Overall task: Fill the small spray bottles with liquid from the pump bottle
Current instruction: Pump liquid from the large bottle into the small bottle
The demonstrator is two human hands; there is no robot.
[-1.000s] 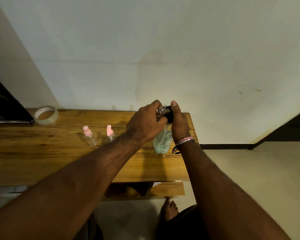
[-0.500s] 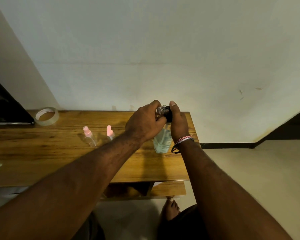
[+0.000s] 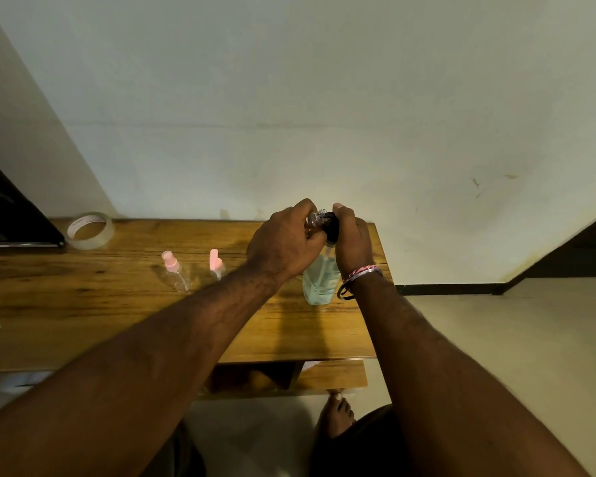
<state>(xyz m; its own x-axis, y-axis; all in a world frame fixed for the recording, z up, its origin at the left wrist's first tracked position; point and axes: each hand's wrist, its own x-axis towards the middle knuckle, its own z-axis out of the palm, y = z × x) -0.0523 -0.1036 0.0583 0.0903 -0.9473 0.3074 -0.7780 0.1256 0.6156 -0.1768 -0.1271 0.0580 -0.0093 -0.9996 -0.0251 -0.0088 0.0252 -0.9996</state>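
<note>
left hand (image 3: 283, 244) — grips small bottle (image 3: 313, 220) | right hand (image 3: 353, 244) — grips pump head (image 3: 331, 228)

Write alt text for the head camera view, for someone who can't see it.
Over a wooden table, a left hand holds a small clear bottle at the black pump of a pump bottle, gripped by the right hand. Two pink-capped spray bottles stand nearby.

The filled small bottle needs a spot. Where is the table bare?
Bare wood lies on the wooden table nearer the person than the two pink-capped clear spray bottles, and left of them below the clear tape roll. Crowded around the aqua-filled pump bottle.
</note>
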